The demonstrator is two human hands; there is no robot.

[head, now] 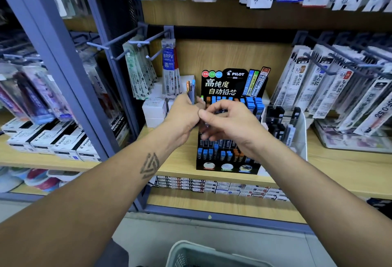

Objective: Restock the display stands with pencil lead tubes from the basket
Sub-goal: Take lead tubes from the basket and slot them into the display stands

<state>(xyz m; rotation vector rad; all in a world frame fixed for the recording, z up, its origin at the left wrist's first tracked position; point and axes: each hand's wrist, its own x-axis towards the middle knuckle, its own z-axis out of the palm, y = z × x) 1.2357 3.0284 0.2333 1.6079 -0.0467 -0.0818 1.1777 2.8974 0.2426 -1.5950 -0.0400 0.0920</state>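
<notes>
A black Pilot display stand [229, 160] sits on the wooden shelf, its tiers filled with blue, orange and dark pencil lead tubes. My left hand [184, 116] grips a small bunch of lead tubes [191, 89] upright, their orange and blue caps sticking up above my fingers, just left of the stand. My right hand [229, 120] hovers over the stand's upper rows and pinches one dark lead tube [220, 111] between thumb and fingers. A pale grey basket [191, 254] shows at the bottom edge, below my arms; its contents are hidden.
A clear acrylic holder [297, 126] with dark tubes stands right of the stand. White boxes [154, 109] are stacked to its left. Refill packs hang on pegs [169, 65] above and on both sides. Boxed refills [212, 186] line the shelf below.
</notes>
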